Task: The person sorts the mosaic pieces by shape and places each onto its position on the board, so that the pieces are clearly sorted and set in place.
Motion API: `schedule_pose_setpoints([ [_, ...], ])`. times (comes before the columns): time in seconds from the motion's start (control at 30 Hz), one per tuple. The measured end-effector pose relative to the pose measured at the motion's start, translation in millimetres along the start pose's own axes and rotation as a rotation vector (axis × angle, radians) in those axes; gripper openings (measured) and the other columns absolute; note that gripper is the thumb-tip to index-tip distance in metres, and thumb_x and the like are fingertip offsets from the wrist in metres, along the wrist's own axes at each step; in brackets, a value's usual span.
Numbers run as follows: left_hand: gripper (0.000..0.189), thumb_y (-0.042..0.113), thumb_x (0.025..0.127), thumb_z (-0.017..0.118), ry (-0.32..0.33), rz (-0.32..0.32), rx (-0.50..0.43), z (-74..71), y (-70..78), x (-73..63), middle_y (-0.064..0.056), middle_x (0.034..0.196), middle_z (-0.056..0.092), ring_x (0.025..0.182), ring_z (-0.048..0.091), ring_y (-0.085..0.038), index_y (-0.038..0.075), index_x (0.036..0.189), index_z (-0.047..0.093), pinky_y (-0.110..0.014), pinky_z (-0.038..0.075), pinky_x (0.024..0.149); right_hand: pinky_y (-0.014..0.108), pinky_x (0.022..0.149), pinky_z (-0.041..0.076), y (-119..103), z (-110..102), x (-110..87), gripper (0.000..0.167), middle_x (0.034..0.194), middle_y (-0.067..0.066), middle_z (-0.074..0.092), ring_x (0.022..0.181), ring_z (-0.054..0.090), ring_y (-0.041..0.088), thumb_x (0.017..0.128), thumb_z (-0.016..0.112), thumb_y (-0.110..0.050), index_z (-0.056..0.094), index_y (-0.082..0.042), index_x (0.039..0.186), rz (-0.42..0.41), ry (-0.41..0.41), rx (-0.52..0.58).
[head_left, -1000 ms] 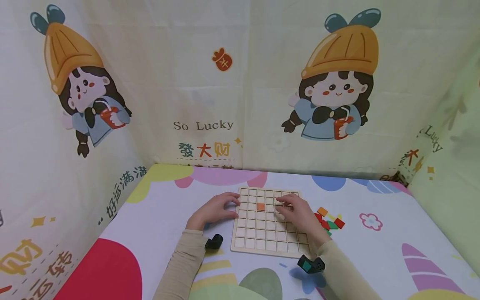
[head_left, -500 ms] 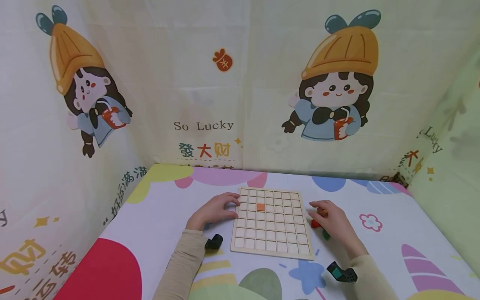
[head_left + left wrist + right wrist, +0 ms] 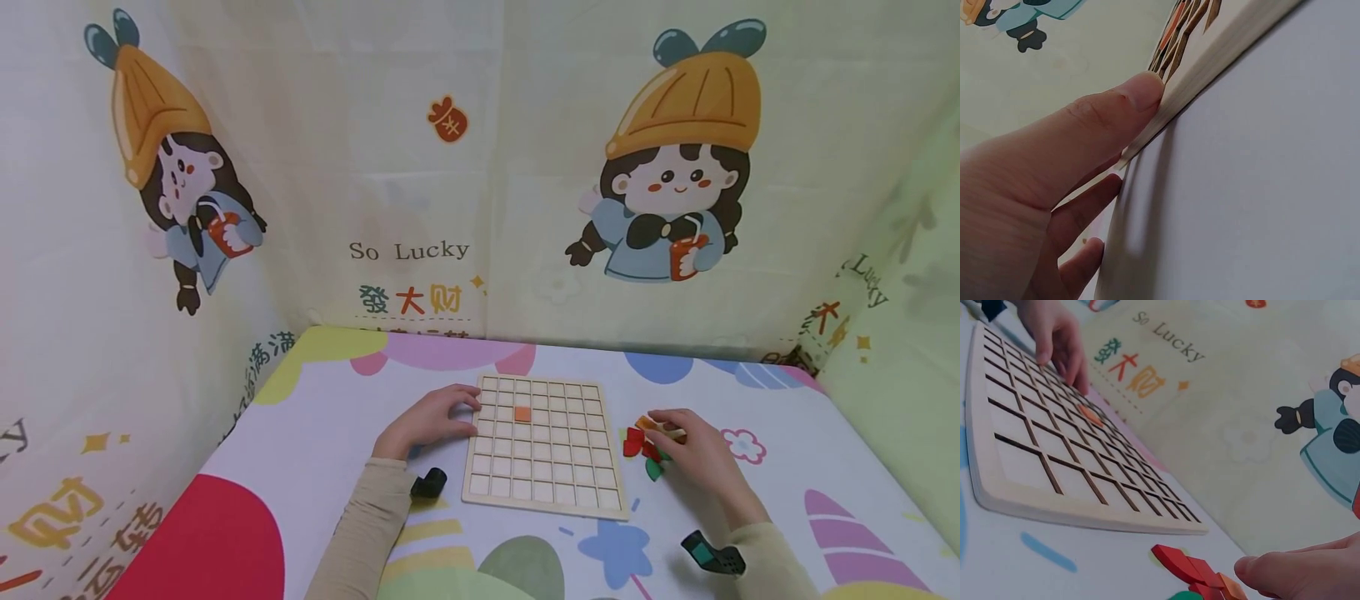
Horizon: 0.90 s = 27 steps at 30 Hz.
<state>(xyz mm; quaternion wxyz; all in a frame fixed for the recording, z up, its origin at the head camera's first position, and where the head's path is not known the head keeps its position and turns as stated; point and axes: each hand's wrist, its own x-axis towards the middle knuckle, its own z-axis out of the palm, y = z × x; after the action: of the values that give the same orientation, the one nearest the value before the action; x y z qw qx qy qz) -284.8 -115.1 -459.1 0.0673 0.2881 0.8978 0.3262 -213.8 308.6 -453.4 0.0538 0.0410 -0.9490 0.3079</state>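
Note:
A wooden grid board [image 3: 543, 492] lies on the table with one orange square tile [image 3: 522, 414] in a cell. My left hand [image 3: 431, 421] is at the board's left edge; in the left wrist view its thumb [image 3: 1144, 90] touches the rim, with the other fingers stretched beyond. To the right of the board is a small pile of tiles: red pieces [image 3: 633, 442], a green rounded piece [image 3: 654, 470] and an orange square [image 3: 643, 422]. My right hand [image 3: 697, 450] reaches over the pile, thumb and forefinger apart, fingertips right at the orange square. Its palm side is hidden.
The table [image 3: 352, 400] has a printed cloth with colourful shapes. Behind it and at both sides hang cream cloth walls [image 3: 525, 208] with cartoon prints. Small black devices sit at both wrists, such as the right wrist camera [image 3: 712, 554].
My right hand has moved from above the board to the tile pile on the right, uncovering the board's right side. The left hand stays at the left edge; the orange tile keeps its cell.

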Motion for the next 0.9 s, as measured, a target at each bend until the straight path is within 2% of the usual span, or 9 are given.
schedule_pose_setpoints([
  [0.27, 0.03, 0.022, 0.085, 0.076, 0.002, 0.003, 0.001, -0.7, 1.2, -0.5, -0.003, 0.142, 0.052, 0.135, 0.043, -0.022, 0.011, 0.112, 0.068, -0.039, 0.036, 0.111, 0.046, 0.08, 0.057, 6, -1, -1.6, 0.045, 0.122, 0.022, 0.059, 0.103, 0.06, 0.037, 0.09, 0.071, -0.026, 0.061, -0.002, 0.127, -0.007, 0.009, -0.006],
  [0.6, 0.031, 0.023, 0.085, 0.076, 0.002, 0.003, 0.004, 0.6, 0.0, -1.2, -0.002, 0.142, 0.052, 0.136, 0.042, -0.021, 0.011, 0.113, 0.069, -0.039, 0.035, 0.111, 0.044, 0.079, 0.054, 9, 6, 6.1, 0.041, 0.111, 0.017, 0.063, 0.092, 0.06, 0.028, 0.088, 0.074, -0.022, 0.065, -0.002, 0.122, -0.068, 0.036, -0.059],
  [0.9, 0.03, 0.023, 0.085, 0.077, 0.001, 0.008, 0.002, 0.6, -1.5, 0.5, -0.002, 0.141, 0.052, 0.135, 0.043, -0.022, 0.012, 0.112, 0.069, -0.039, 0.036, 0.111, 0.045, 0.081, 0.053, 7, 8, 10.1, 0.039, 0.108, 0.016, 0.063, 0.092, 0.058, 0.027, 0.088, 0.072, -0.018, 0.065, 0.0, 0.122, -0.061, 0.033, -0.067],
])
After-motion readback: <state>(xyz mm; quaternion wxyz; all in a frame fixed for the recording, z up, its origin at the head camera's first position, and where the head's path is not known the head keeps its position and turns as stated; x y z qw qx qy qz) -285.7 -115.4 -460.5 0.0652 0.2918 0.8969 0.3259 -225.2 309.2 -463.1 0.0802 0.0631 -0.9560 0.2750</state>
